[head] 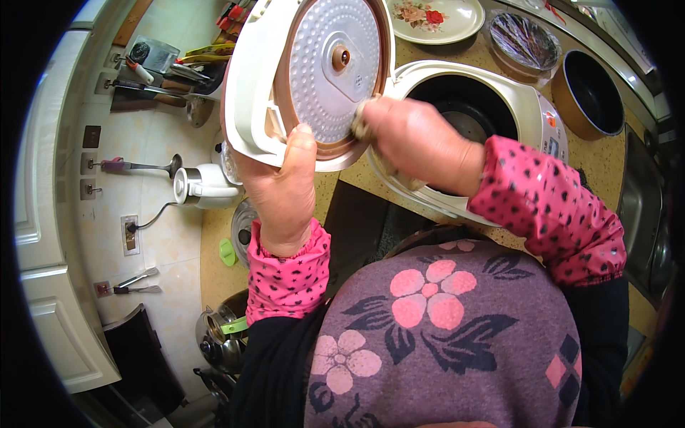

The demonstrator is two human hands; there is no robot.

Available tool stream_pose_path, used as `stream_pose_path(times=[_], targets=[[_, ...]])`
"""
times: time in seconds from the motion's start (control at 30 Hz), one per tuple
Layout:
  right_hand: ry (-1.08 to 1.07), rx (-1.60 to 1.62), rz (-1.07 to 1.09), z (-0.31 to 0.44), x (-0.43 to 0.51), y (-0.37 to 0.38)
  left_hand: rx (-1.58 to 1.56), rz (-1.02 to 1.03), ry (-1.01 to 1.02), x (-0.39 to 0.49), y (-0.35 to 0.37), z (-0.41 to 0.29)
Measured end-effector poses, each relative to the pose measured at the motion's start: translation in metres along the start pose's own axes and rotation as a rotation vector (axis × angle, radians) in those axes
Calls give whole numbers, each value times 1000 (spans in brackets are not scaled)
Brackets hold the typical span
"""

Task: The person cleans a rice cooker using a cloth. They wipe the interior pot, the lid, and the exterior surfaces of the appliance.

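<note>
A white rice cooker [535, 101] stands on the speckled counter, its raised lid [243, 107] facing me at the upper middle. My left hand [286, 187] grips the lid's lower edge, thumb on the inner side. On the lid's inside is a dimpled, translucent inner plate [316, 69] with a brown seal around it. My right hand [423, 142] is closed on a crumpled beige cloth [364, 120], which touches the lower right rim of that plate. Below this hand lies the cooker's open body with a dark interior [460, 96]; the hand and forearm hide part of it.
Right of the cooker stand a round inner pot [588, 93] and a film-covered bowl [524, 43]. A floral plate [436, 21] lies behind it. At left are a white electric kettle [206, 185], a glass lid [244, 230] and hanging utensils. A sink [645, 214] is at far right.
</note>
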State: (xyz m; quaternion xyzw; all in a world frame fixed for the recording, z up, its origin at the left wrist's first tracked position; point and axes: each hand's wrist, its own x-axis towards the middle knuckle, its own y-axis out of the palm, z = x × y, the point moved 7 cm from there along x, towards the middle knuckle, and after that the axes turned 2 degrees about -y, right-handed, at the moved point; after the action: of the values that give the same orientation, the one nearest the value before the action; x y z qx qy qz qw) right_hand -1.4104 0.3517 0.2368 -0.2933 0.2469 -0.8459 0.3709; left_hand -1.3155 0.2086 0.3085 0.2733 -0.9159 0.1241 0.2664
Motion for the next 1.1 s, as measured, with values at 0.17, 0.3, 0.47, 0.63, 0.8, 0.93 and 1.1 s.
stream_pose_path(times=[0.17,0.3,0.47,0.63,0.8,0.93,1.1], targets=[[37,-301,-335,-57,14,-43,3,28,31,1,1,-1],[64,-578,-40,-57,16,-22,29,39,26,2,2,-4],[-14,-574,54,-52,12,-12,0,37,3,3,5,-7],[-107,-314,182,-60,14,-14,-54,30,0,4,10,-9],[-227,-36,346,-8,-45,9,57,75,26,5,6,-6],[239,287,413,-25,-33,-10,37,41,2,2,5,-7],[81,-169,-120,-63,19,-42,-10,52,-10,4,8,-12]])
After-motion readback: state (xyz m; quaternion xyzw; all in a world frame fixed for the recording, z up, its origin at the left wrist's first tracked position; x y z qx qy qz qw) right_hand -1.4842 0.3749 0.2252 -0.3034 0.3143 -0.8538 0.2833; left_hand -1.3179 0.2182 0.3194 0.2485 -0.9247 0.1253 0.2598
